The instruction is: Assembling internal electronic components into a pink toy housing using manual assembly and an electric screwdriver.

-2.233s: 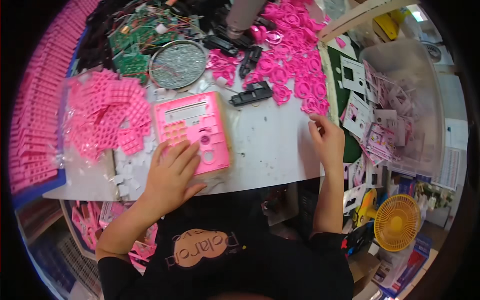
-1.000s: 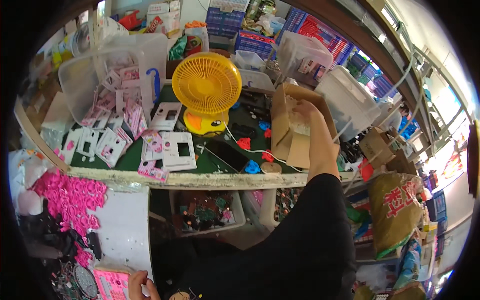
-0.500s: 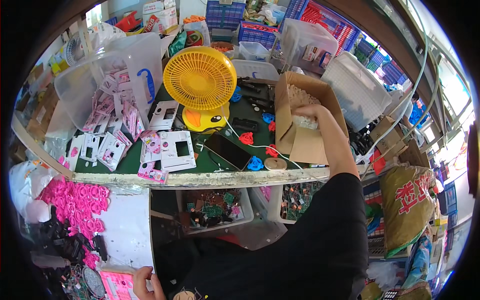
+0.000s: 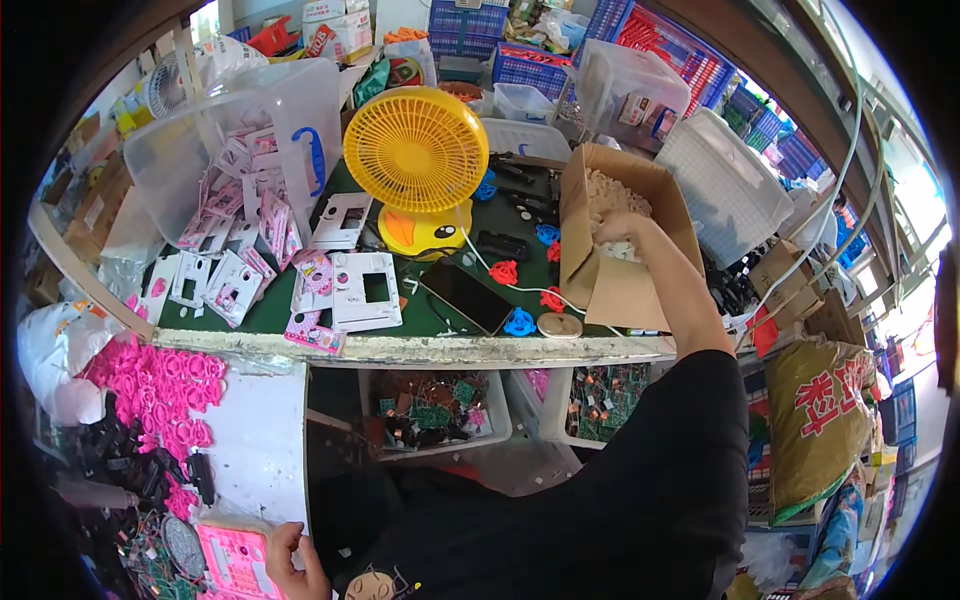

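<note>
The right hand (image 4: 622, 235) reaches far across the green-topped desk (image 4: 420, 318) into an open cardboard box (image 4: 610, 270) that stands tilted at the desk's right end. Its grip is curled around a clump of small pale pieces (image 4: 625, 250) from the heap that fills the box — fingers closed on them, the hand partly sunk among them. The box sits just right of a yellow desk fan (image 4: 416, 150) on a duck-shaped base, with a dark phone (image 4: 466, 296) lying flat near the desk's front edge between them, and red and blue plastic rings scattered around it.

The left hand (image 4: 295, 560) is low at the near left, resting against the right edge of a pink calculator shell (image 4: 232, 560); its fingers lie on it — whether they pinch it I cannot tell. Farther left lies a pile of pink plastic parts (image 4: 150, 385). On the desk's left side, white and pink faceplates (image 4: 350, 285) lie spread beside a clear plastic tub (image 4: 200, 130).
</note>
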The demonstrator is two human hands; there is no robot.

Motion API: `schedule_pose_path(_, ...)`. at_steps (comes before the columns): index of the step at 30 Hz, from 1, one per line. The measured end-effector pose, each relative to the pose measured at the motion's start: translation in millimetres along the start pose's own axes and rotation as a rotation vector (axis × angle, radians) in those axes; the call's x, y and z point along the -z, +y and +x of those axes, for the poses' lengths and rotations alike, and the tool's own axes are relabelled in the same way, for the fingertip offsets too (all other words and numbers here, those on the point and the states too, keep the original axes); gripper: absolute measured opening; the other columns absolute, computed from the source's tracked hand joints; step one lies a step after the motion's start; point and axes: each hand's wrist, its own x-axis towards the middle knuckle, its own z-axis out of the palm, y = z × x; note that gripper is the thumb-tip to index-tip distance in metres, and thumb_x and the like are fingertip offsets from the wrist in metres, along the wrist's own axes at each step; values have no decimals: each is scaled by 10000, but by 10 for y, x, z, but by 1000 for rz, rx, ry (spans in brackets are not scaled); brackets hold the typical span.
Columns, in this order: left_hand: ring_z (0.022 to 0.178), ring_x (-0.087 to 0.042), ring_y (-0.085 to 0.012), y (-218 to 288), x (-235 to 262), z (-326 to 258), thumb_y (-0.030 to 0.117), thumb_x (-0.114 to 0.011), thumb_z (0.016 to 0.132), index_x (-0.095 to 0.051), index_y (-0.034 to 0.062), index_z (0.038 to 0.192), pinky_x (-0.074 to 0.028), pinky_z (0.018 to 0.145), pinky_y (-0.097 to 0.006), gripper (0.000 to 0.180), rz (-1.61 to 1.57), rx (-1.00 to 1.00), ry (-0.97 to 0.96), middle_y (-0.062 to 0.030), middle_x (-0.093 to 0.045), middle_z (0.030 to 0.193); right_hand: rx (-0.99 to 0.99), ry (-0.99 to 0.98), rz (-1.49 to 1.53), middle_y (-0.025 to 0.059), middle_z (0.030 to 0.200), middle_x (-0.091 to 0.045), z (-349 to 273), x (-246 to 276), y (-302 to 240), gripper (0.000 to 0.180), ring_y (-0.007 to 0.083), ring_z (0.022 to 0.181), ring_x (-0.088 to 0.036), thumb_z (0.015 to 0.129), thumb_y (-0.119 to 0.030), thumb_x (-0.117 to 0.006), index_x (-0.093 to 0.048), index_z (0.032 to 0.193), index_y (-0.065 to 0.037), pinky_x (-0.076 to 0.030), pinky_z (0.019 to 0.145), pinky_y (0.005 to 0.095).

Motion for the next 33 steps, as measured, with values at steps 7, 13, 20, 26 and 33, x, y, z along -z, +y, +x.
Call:
schedule_pose_path(7,848,-613,-199,-122,206,-196,-15,-560,901,-660,-34,1009,-490,738,-287,148,108,-30,130,-118,-645,947,329,188,6,81,1241,-627,559,757,783,497,209,1057,-617,772,-264,-726,-638,1238,-118,-478,867,336)
schedule_pose_path(13,761,-638,-234,44,479,-60,-47,-644,801,-667,-27,954,-500,702,-311,155,67,44,183,-146,-670,924,502,461,757,3,1103,-637,158,1760,108,574,137,865,-630,867,-275,-698,-516,1383,-101,-451,626,211)
schedule_pose_path(20,758,-653,-233,-54,572,-372,-18,-690,776,-682,8,969,-514,687,-313,195,2,60,240,-118,-672,924,1469,51,379,78,1101,-645,-1380,-336,-3783,459,215,1049,-614,731,-229,-762,-651,1147,-71,-484,903,352)
schedule_pose_path(26,763,-656,-235,-143,659,-701,-20,-690,773,-681,5,966,-519,689,-317,195,14,224,391,-129,-674,927,1439,-559,120,96,1014,-650,-1996,-3287,-5247,348,208,919,-645,676,-187,-773,-657,980,-66,-518,814,339)
schedule_pose_path(33,772,-655,-234,-253,802,-972,-65,-649,769,-674,-10,984,-520,704,-307,223,117,425,554,-155,-672,940,1905,-130,71,90,1203,-587,-2446,-4354,-5489,437,353,1069,-561,643,-223,-803,-666,1050,-145,-521,846,436)
